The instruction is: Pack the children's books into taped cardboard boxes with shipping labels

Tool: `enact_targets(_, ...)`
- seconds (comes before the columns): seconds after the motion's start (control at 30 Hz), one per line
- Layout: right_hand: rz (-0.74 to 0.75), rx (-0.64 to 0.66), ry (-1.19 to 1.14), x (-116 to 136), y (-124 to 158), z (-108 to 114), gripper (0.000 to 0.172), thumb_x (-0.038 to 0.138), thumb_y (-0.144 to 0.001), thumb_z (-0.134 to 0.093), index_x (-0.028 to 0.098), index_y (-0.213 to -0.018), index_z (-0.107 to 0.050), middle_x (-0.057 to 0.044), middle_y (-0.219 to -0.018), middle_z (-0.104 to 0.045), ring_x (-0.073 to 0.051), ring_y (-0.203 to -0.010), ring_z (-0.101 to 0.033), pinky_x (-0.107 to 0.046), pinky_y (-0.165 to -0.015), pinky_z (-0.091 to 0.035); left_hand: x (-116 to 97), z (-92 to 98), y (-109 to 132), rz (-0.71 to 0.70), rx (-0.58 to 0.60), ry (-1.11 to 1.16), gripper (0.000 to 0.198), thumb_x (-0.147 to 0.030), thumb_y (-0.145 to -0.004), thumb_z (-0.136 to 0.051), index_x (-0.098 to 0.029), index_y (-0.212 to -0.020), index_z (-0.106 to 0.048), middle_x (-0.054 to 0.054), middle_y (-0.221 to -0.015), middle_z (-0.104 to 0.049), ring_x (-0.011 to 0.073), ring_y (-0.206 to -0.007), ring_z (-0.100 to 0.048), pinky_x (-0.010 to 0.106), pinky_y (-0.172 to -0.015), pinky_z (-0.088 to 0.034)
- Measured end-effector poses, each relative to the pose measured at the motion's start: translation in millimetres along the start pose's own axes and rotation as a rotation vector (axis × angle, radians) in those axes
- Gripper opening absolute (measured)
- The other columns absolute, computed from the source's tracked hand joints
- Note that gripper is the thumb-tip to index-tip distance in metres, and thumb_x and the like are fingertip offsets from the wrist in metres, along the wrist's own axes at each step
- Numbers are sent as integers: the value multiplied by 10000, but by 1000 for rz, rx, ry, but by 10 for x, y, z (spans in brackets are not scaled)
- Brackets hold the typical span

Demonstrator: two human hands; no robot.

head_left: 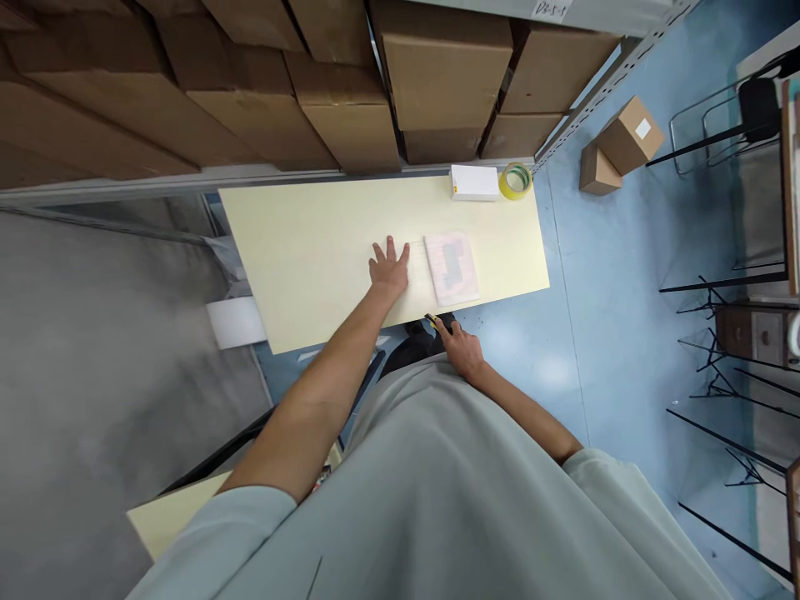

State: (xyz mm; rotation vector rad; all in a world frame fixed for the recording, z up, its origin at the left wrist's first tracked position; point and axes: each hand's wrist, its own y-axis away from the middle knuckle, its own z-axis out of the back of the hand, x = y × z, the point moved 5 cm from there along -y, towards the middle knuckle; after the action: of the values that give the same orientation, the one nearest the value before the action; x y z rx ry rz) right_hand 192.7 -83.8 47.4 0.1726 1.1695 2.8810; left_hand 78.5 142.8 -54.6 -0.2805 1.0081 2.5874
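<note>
Left hand [388, 273]: palm down on the desk [312, 250], fingers spread, clamped on nothing. Right hand [463, 348]: closed around a small yellow-and-black tool [431, 320], which sits at the near edge of the desk; type not determinable at this size. The two hands are apart, the right one closer to the body.

Pinkish flat packet [452, 271]: lies on the desk just to the right of the left hand and directly beyond the right hand, touching neither. Its long axis runs roughly away from the body, the far end leaning slightly leftward. The left hand is judged the nearer, with only a narrow strip between its rightmost finger and the packet's left edge. Beyond both hands, toward the right, a white box [475, 183] and a tape roll [516, 181] stand side by side.
</note>
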Motion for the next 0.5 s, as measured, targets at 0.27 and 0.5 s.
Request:
enact_targets(0.27, -97, -220, -23, -537, -351, 1249, 609, 367, -1173, -349, 335, -1767, -217, -143, -1412, -591, -223, -1026, -741, -298, -838, -581, -53, 210, 114, 48, 47, -78, 808, -248, -1019, -516, -256, -1767, -211, 158, -1859, 45, 476, -1692, -58, 630, -1252, -359)
enact_targets(0.5, 52, -566, -33, -807, -770, 3047, 594, 422, -1171, -331, 265, -1742, -288, -147, -1404, -639, -263, -999, -732, -324, -825, -559, -11, 375, 108, 73, 155, -122, 850, -283, -990, -596, -294, -1757, -229, 169, -1855, 21, 471, -1688, -132, 618, -1240, -385)
